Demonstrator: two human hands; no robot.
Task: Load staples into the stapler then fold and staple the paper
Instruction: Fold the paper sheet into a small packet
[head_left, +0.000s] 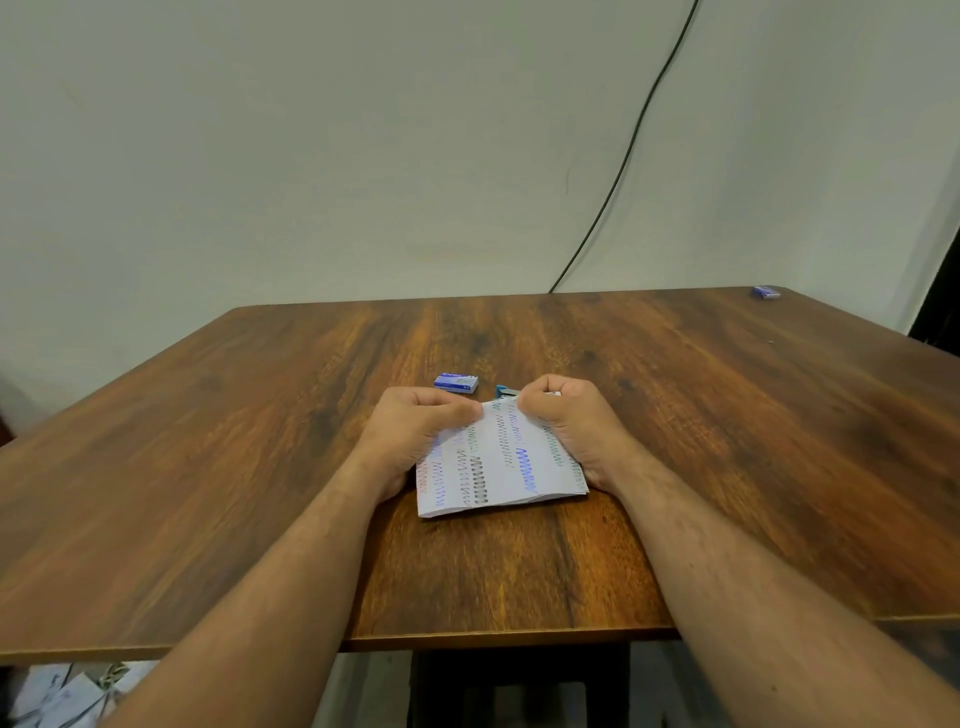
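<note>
Brown wooden table (260, 467) against a pale wall: both fists curl on the paper's (498, 462) far edge, left hand (415, 421) and right hand (566, 415), folding. Stapler (505, 391) lies just behind, staple box (456, 382) beside; next, probably crease firmly, then staple.

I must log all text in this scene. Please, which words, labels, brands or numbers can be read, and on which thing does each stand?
No text can be read.
Near staple box: white print on blue, too blurred.
Far staple box: too small.
Paper: only coloured zigzag scribbles, no words.
Stapler: mostly hidden, no label shows.
</note>
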